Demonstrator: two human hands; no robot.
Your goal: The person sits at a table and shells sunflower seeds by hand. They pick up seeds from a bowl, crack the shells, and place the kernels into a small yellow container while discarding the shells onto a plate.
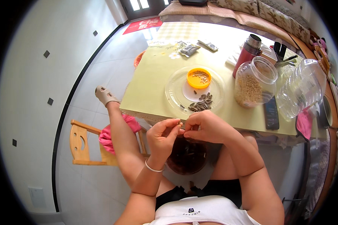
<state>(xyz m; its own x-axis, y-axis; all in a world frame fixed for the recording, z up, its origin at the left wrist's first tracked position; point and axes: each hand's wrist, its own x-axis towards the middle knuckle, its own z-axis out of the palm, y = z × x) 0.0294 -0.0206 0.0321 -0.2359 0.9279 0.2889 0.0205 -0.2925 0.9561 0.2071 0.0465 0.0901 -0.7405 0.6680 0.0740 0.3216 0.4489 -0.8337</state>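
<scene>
My left hand [163,134] is raised at the table's near edge, thumb and forefinger pinching a small brownish sunflower seed [180,124]. Close beside it, my right hand [203,126] is bent with its fingertips pressed together; whatever they hold is hidden. Just beyond lies a clear round plate [171,90] with a heap of striped sunflower seeds [201,104] on its near side. A yellow lid [190,83] on the plate's far side holds pale shelled kernels [202,76]. Below my hands, between my legs, is a dark brown bin [187,165] with bits inside.
Right of the plate stand a clear jar [248,90] of pale kernels, a red flask [245,56], a black remote [271,114] and a big clear plastic bottle [306,86]. A white remote [208,45] and a small packet [189,50] lie farther back. A wooden chair [88,162] is at left.
</scene>
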